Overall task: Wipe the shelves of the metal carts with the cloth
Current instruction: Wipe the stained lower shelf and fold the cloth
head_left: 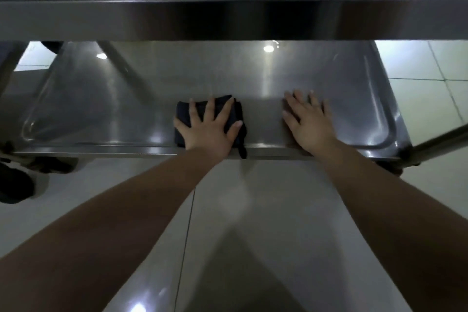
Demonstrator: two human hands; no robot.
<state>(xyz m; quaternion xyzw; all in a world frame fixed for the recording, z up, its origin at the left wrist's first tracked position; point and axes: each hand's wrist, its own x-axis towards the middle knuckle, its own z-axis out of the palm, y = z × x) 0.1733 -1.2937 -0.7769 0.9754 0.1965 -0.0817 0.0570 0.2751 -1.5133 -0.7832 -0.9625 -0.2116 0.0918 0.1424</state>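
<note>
A folded dark cloth lies near the front edge of the metal cart's lower shelf. My left hand presses flat on the cloth with fingers spread, covering most of it. One corner of the cloth hangs over the shelf's front lip. My right hand rests flat and empty on the bare shelf to the right of the cloth, fingers apart. The cart's upper shelf overhangs the back of the lower shelf and hides it.
A slanted metal bar of the cart stands at the right. A caster wheel sits at the lower left. Pale tiled floor lies beneath my arms and to the right of the cart.
</note>
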